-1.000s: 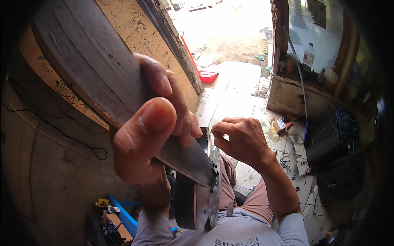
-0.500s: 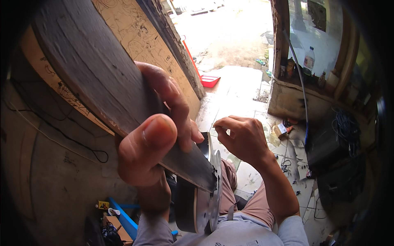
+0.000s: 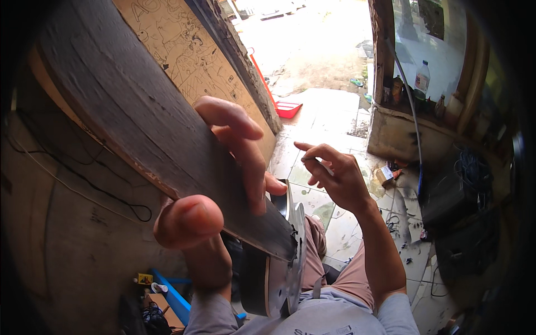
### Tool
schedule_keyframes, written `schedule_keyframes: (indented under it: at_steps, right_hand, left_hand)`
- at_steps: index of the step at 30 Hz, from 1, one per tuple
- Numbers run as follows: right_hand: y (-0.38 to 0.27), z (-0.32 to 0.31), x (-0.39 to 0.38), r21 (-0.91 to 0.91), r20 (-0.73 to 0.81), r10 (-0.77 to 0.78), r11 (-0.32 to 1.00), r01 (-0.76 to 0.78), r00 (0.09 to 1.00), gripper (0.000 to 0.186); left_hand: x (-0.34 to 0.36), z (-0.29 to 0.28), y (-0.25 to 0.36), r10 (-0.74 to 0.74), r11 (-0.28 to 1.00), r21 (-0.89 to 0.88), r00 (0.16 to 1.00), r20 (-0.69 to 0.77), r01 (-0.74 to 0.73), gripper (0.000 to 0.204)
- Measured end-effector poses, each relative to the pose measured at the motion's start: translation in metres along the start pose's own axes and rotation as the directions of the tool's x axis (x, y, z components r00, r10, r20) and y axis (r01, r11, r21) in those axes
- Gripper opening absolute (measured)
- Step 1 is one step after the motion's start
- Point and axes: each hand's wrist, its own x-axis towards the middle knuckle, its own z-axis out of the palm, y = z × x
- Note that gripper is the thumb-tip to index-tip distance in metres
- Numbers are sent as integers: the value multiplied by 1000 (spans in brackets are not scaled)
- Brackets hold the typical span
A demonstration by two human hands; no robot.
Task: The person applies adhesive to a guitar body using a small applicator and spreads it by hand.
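Note:
A guitar stretches from the upper left down to my lap, its bare dark fingerboard long and worn, without strings or frets on it. The guitar body, with dark sides and a pale edge, rests against my front. My left hand is wrapped round the neck, thumb at the near edge and fingers curled over the far edge, the index finger partly lifted. Right of the neck, in the air, my right hand pinches thumb against fingers with the index stretched out. Whatever sits in that pinch is too small to name.
A drawn-on board leans behind the neck. A red dustpan stands by the bright doorway. Right are a plastic bottle on a ledge, a hanging cable and scattered bits on the tiles. A blue stool-like frame is lower left.
My left thumb has slid a little left and down, and its index finger has risen off the fingerboard. My right hand has turned, its index finger now stretched out.

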Motion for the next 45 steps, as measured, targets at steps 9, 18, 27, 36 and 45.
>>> schedule_keyframes:
  at_steps: [9,18,27,36,45]
  right_hand:
    - [-6,-2,-16,70,112,5,997,-13,994,11]
    - [-12,-16,-34,326,260,30,938,-117,965,31]
    - [-5,-32,-47,109,126,228,964,-242,966,24]
    - [-22,-9,-62,-250,95,-78,963,100,992,10]
    - [-51,3,-86,-247,171,-64,963,106,983,4]
  left_hand:
    - [-1,4,-15,-7,995,-104,999,41,11,60]
    - [-7,19,-8,40,991,-126,999,-24,-43,49]
    - [-46,17,32,364,925,49,913,183,-378,50]
    - [-105,51,-15,648,713,173,733,209,-680,46]
    - [-110,88,-20,729,623,163,644,232,-765,28]
